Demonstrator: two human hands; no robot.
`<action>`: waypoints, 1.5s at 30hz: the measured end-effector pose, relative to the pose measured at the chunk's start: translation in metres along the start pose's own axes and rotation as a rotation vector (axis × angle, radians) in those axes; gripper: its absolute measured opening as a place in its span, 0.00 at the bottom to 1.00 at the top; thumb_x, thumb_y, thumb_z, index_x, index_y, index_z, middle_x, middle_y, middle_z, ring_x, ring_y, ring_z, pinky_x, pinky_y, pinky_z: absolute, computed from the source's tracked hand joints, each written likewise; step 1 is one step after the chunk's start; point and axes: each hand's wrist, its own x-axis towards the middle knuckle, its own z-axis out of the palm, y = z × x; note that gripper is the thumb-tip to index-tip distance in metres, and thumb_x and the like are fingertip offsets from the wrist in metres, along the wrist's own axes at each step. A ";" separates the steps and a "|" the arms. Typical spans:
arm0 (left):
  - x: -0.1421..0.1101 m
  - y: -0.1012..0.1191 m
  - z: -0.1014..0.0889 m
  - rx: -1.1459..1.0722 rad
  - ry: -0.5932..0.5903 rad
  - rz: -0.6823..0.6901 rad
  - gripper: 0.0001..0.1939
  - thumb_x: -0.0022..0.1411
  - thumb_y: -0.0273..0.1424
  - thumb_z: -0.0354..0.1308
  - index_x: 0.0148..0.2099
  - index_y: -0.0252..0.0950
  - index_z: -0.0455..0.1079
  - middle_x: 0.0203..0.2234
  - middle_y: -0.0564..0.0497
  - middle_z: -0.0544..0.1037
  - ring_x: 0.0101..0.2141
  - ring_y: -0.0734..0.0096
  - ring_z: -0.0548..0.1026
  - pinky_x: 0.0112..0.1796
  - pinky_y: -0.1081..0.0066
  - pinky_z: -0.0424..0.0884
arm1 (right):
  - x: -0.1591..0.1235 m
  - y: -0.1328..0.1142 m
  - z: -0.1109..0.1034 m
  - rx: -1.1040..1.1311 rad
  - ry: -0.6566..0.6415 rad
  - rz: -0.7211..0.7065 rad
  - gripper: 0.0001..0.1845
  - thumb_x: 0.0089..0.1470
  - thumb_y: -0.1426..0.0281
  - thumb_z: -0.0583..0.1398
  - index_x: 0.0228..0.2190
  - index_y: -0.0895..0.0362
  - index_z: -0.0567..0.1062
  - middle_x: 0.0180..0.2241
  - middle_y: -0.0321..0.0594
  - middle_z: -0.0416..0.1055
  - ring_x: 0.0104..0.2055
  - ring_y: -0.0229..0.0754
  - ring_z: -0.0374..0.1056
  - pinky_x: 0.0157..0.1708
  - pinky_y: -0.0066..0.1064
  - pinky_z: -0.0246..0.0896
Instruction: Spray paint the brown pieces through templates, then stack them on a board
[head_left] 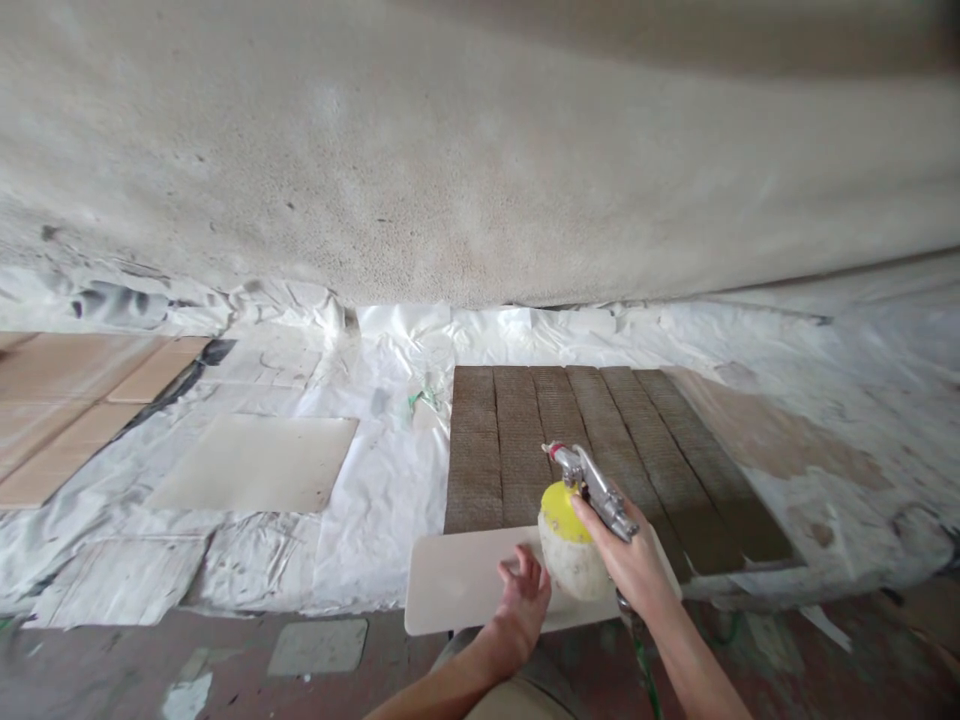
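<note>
My right hand [634,555] is wrapped round the handle of a metal spray gun [596,490], its nozzle aimed forward and to the left. Below the gun hangs a whitish cup with a yellow top [574,560]. My left hand [525,590] is just left of the cup, fingers loosely bent and apart, with nothing seen in them. Whether it touches the cup or the board below, I cannot tell. Beneath both hands lies a pale board with rounded corners [457,580]. Beyond it, brown ribbed panels [517,430] lie side by side in rows.
White plastic sheeting [382,500] covers the work surface, wrinkled in places. A cream square sheet [259,465] lies to the left, with tan panels [67,390] farther left. A speckled, pale covering [450,170] rises behind. A green hose [645,665] runs down from the gun.
</note>
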 end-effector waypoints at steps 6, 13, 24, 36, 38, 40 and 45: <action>0.002 0.001 -0.006 -0.022 -0.035 -0.028 0.26 0.65 0.29 0.49 0.65 0.42 0.63 0.60 0.32 0.66 0.60 0.37 0.64 0.41 0.36 0.73 | 0.006 0.011 -0.005 0.023 0.068 0.034 0.15 0.50 0.55 0.62 0.28 0.55 0.71 0.22 0.34 0.67 0.29 0.42 0.67 0.29 0.29 0.63; 0.000 0.003 -0.002 -0.028 -0.030 -0.059 0.28 0.63 0.26 0.49 0.64 0.47 0.63 0.60 0.35 0.67 0.60 0.38 0.64 0.41 0.36 0.72 | 0.010 0.017 -0.014 0.027 0.138 0.061 0.17 0.48 0.55 0.63 0.30 0.57 0.74 0.24 0.37 0.71 0.28 0.43 0.67 0.29 0.30 0.64; -0.001 0.005 0.004 -0.019 0.025 -0.076 0.30 0.61 0.20 0.50 0.64 0.44 0.63 0.58 0.33 0.69 0.58 0.34 0.65 0.38 0.37 0.74 | 0.012 0.037 -0.024 -0.028 0.182 0.107 0.18 0.49 0.54 0.63 0.31 0.56 0.74 0.26 0.37 0.72 0.31 0.45 0.68 0.33 0.33 0.64; -0.012 -0.001 -0.006 0.129 0.093 -0.049 0.26 0.64 0.26 0.52 0.64 0.46 0.63 0.57 0.33 0.70 0.57 0.41 0.67 0.38 0.44 0.75 | 0.015 0.051 -0.038 -0.041 0.257 0.107 0.19 0.49 0.53 0.64 0.32 0.57 0.76 0.27 0.39 0.75 0.32 0.46 0.69 0.34 0.33 0.63; -0.012 -0.002 -0.006 0.117 0.098 -0.044 0.26 0.64 0.26 0.52 0.64 0.46 0.63 0.57 0.34 0.70 0.56 0.41 0.68 0.38 0.44 0.75 | 0.014 0.053 -0.040 -0.037 0.270 0.109 0.19 0.49 0.53 0.64 0.32 0.57 0.76 0.27 0.39 0.75 0.32 0.46 0.70 0.34 0.33 0.63; -0.013 -0.003 -0.006 0.104 0.098 -0.046 0.26 0.64 0.27 0.53 0.63 0.47 0.64 0.57 0.35 0.70 0.57 0.42 0.67 0.38 0.44 0.74 | 0.014 0.054 -0.042 -0.031 0.278 0.104 0.18 0.50 0.54 0.64 0.33 0.57 0.76 0.28 0.39 0.76 0.33 0.46 0.70 0.35 0.33 0.63; -0.011 -0.005 -0.004 0.087 0.086 -0.045 0.27 0.62 0.27 0.53 0.64 0.47 0.64 0.57 0.34 0.70 0.57 0.39 0.66 0.38 0.42 0.73 | 0.012 0.055 -0.045 -0.020 0.305 0.098 0.16 0.50 0.56 0.64 0.33 0.57 0.77 0.30 0.40 0.77 0.34 0.47 0.72 0.35 0.33 0.63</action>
